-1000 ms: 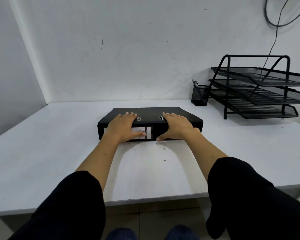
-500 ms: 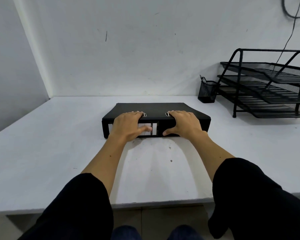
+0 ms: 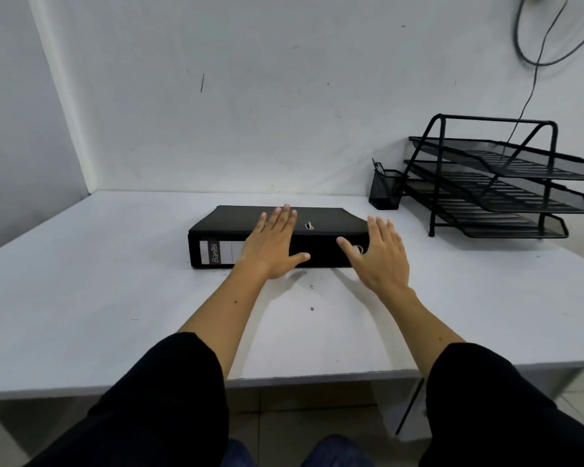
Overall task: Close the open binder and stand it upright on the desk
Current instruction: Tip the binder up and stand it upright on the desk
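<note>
The binder (image 3: 277,235) lies flat and closed at the middle of the desk (image 3: 98,298), its labelled spine facing us, the cover up. From the binder, a mesh pen cup (image 3: 385,190) stands at about two o'clock and a three-tier tray rack (image 3: 499,180) at three o'clock, both well apart from it.

Our left hand (image 3: 272,246) is spread flat with fingers extended, over the near edge of the cover and the spine; whether the palm presses down or only hovers we cannot tell, but it clasps nothing. Our right hand (image 3: 380,256) is open too, fingers splayed, just before the spine's right end, gripping nothing.

We judge the closing done and the standing-up not yet begun. The binder looks like a stiff board lever-arch file, thick in the spine, so it should tip as one rigid slab and not sag. Its weight we cannot read; how full it is stays hidden. The black covers look smooth and may slide on the white desk, and the free cover could flap open at twelve o'clock if we lift by the spine alone. A sound hold, we think, is one hand at each short end, nine and three o'clock, thumbs on the cover and fingers beneath, pinching both boards shut while we tip it up.
</note>
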